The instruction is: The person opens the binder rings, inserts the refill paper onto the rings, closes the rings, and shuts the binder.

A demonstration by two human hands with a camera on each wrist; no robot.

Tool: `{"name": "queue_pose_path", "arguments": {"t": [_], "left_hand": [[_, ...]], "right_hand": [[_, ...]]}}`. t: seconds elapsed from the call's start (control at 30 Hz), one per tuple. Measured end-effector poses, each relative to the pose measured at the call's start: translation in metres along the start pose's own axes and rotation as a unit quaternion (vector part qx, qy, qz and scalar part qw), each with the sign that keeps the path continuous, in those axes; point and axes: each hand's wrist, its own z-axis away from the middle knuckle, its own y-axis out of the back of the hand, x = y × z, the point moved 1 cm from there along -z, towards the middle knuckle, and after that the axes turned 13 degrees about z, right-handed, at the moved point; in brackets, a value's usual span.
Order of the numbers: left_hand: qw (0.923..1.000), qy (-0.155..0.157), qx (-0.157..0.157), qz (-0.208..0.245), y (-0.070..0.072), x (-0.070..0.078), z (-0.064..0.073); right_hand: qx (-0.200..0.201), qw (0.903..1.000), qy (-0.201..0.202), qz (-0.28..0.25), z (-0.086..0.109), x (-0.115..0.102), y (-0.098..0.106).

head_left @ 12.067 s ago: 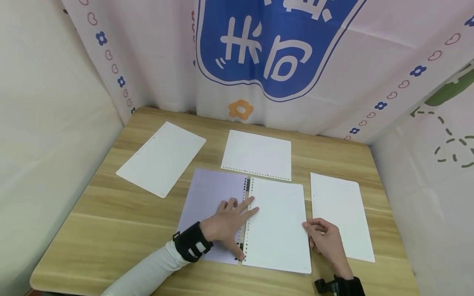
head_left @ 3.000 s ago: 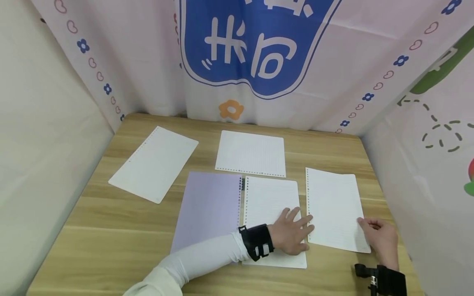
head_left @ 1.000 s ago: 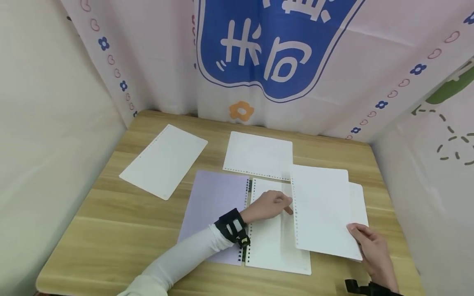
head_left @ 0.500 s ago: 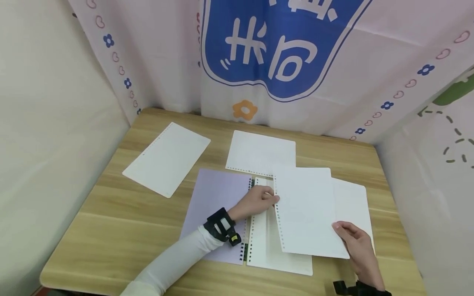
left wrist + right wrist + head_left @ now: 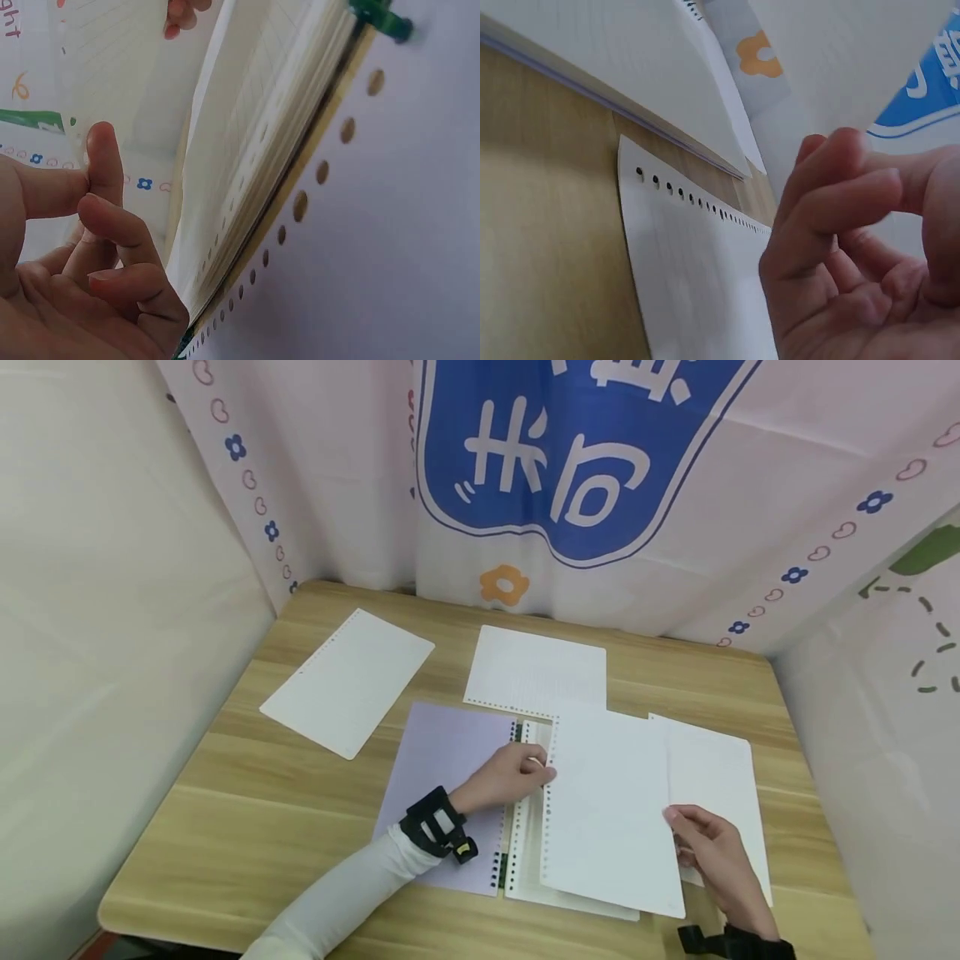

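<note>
A loose-leaf sheet [image 5: 607,810] with punched holes along its left edge is held up over the right side of an open binder notebook. My left hand [image 5: 510,775] pinches its holed edge between thumb and finger, also seen in the left wrist view. At the opposite edge, my right hand [image 5: 712,852] pinches the sheet with its thumb on top. The notebook has a lilac cover [image 5: 450,752] on the left and a stack of holed pages [image 5: 525,868] on the right, partly hidden by the sheet. A green binder ring [image 5: 382,19] shows in the left wrist view.
Three places on the wooden table [image 5: 217,827] bear other loose paper: a slanted sheet [image 5: 348,685] at the back left, a lined sheet [image 5: 536,668] behind the notebook, and paper [image 5: 720,785] at the right. A printed curtain [image 5: 345,485] hangs behind.
The right hand has lifted the sheet from the paper at the right and carried it left over the notebook. My left hand, earlier spread on the pages, now pinches the holed edge.
</note>
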Motion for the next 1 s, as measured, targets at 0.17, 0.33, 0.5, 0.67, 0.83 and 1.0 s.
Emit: {"name": "queue_pose_path", "arguments": {"t": [0.17, 0.33, 0.5, 0.67, 0.83, 1.0], "left_hand": [[0.9999, 0.005, -0.005, -0.013, 0.005, -0.002, 0.005], [0.9996, 0.013, 0.003, -0.023, 0.009, -0.002, 0.009], [0.9977, 0.017, 0.026, -0.061, 0.013, 0.000, 0.012], [0.9902, 0.005, 0.053, -0.129, 0.015, 0.004, 0.015], [0.9738, -0.025, 0.071, -0.215, 0.015, 0.007, 0.016], [0.9568, -0.029, 0.047, -0.286, 0.013, 0.007, 0.020]], "right_hand": [[0.019, 0.9992, 0.013, 0.033, -0.002, -0.008, -0.007], [0.045, 0.9983, 0.016, 0.033, 0.000, -0.009, -0.014], [0.070, 0.9969, 0.010, 0.035, -0.002, -0.004, -0.018], [0.074, 0.9967, -0.005, 0.034, -0.002, -0.003, -0.021], [0.066, 0.9974, -0.003, 0.028, -0.005, -0.005, -0.027], [0.058, 0.9983, -0.002, 0.011, -0.010, -0.007, -0.035]]}}
